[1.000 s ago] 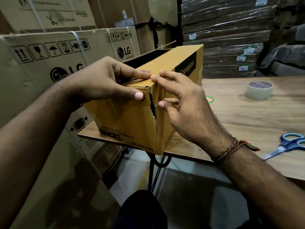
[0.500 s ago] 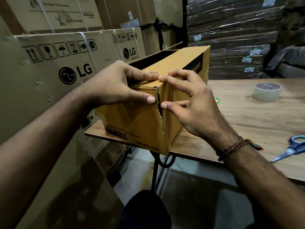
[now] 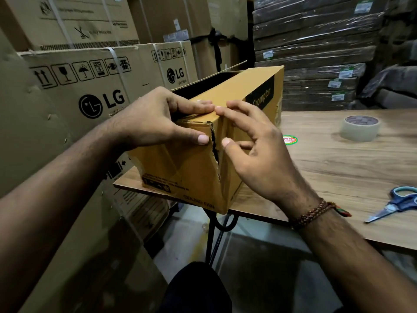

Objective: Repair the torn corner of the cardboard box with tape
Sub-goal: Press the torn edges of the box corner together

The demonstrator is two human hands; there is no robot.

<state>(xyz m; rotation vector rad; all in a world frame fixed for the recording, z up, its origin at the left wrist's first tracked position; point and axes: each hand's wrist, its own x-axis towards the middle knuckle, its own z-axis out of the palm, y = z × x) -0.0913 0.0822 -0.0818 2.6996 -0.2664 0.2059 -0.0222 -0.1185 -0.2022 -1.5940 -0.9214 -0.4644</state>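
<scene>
Your cardboard box (image 3: 180, 172) sits at the bench (image 3: 338, 168) front-left corner, its torn corner (image 3: 214, 147) overhanging the edge. Your left hand (image 3: 155, 123) holds the box top in a curled grip; your right hand (image 3: 255, 152) presses with straight fingers. Open bench lies rightward toward the tape roll (image 3: 361, 128) and scissors (image 3: 397, 203). Since half a second ago, both thumbs have stayed flanking the tear.
</scene>
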